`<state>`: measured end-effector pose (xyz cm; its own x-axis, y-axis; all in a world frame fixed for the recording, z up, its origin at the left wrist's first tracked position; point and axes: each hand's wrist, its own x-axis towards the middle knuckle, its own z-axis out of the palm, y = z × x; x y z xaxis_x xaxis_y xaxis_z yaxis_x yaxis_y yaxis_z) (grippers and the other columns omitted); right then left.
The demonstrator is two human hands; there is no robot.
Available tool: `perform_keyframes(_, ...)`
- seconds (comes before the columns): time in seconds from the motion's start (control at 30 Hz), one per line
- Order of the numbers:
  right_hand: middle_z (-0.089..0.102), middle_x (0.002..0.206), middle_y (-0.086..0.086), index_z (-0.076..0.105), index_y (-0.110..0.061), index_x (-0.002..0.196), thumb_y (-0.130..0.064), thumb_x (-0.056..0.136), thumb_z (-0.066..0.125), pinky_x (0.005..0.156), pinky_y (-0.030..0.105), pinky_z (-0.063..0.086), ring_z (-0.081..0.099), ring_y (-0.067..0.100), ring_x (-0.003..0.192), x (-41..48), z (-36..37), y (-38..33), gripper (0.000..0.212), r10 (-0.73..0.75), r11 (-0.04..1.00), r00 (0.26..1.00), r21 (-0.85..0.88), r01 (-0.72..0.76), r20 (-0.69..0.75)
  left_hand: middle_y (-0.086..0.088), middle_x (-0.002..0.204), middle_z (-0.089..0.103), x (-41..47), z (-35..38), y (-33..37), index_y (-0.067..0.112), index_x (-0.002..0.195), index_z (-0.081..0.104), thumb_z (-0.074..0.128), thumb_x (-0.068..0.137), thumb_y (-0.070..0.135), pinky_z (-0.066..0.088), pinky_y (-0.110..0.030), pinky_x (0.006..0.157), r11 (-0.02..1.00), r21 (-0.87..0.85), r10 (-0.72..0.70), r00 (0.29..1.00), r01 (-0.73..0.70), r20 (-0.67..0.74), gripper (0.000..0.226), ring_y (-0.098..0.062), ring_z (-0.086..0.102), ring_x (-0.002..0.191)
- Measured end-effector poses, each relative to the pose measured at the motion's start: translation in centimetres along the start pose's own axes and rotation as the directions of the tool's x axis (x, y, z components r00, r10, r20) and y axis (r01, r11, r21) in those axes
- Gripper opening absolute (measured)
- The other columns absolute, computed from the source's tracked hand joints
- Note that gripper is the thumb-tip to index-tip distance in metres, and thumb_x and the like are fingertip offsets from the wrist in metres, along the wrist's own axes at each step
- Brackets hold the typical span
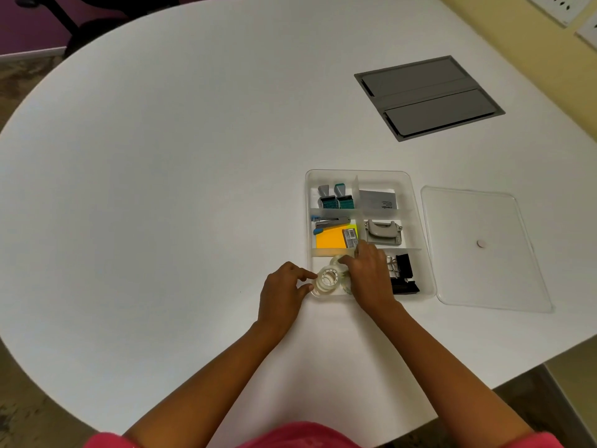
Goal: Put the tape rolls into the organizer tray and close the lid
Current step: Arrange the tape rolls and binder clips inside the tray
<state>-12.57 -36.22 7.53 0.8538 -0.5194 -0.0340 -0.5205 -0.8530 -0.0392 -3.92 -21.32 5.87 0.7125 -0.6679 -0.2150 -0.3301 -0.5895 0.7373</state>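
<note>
A clear organizer tray with dividers lies on the white table. In its near-left compartment sits a clear tape roll, pinched between the fingers of my left hand. A second clear tape roll lies just behind it, with the fingers of my right hand on it. Part of that compartment is hidden under my right hand. The flat clear lid, with a small round knob, rests on the table to the right of the tray.
Other tray compartments hold stamps, a stapler, orange and yellow sticky notes, a hole punch, a grey card and black binder clips. A grey cable hatch is set into the table at the far right.
</note>
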Motion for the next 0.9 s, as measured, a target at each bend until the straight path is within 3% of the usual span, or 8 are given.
perform_keyframes(0.2,0.066,0.072,0.015,0.071,-0.006,0.058,-0.006,0.052,0.090,0.053,0.031,0.047,0.062,0.027,0.059,0.1,0.1,0.1,0.021,-0.043,0.994,0.997,-0.102,0.049,0.059,-0.001,0.104,0.064,-0.1,-0.2,0.0,0.025,0.108,0.070,0.066,0.083,0.029,0.050,-0.033,0.088,1.000,0.028,0.009,1.000,-0.009,-0.009,0.025,-0.018,0.060,0.095)
perform_keyframes(0.4,0.062,0.070,0.014,0.070,-0.004,0.059,-0.007,0.052,0.091,0.052,0.031,0.047,0.060,0.028,0.060,-1.0,0.2,1.3,0.023,-0.024,0.995,0.999,-0.100,0.028,0.034,-0.002,0.108,0.062,-0.1,0.0,-0.2,0.025,0.110,0.069,0.064,0.085,0.029,0.049,-0.030,0.087,0.999,0.038,-0.004,1.000,0.004,0.000,0.026,-0.019,0.058,0.097)
perform_keyframes(0.57,0.054,0.061,0.013,0.063,-0.002,0.051,0.003,0.049,0.088,0.047,0.029,0.037,0.052,0.028,0.053,-2.3,0.5,1.8,0.026,-0.029,0.997,0.999,-0.067,0.032,0.034,-0.001,0.109,0.060,-0.1,0.0,-0.3,0.028,0.110,0.068,0.065,0.085,0.031,0.049,-0.030,0.087,0.999,0.037,-0.008,1.000,0.008,0.007,0.026,-0.018,0.058,0.097)
perform_keyframes(0.73,0.059,0.071,0.018,0.064,-0.003,0.062,0.003,0.061,0.080,0.051,0.036,0.043,0.058,0.035,0.062,-2.9,0.7,2.0,0.018,0.054,0.997,0.995,0.051,-0.058,0.087,0.000,0.113,0.059,0.0,0.1,-0.3,0.030,0.109,0.068,0.065,0.084,0.031,0.047,-0.028,0.086,0.999,0.036,-0.028,1.000,0.028,0.013,0.025,-0.017,0.057,0.099)
perform_keyframes(0.9,0.057,0.071,0.016,0.064,-0.002,0.055,0.003,0.050,0.088,0.045,0.032,0.043,0.054,0.031,0.058,-2.8,0.7,1.6,0.025,0.047,0.999,0.993,-0.009,-0.047,0.104,0.000,0.118,0.059,-0.1,0.1,-0.1,0.028,0.110,0.067,0.066,0.084,0.030,0.050,-0.034,0.090,0.999,0.042,-0.031,0.999,0.030,0.028,0.026,-0.019,0.059,0.095)
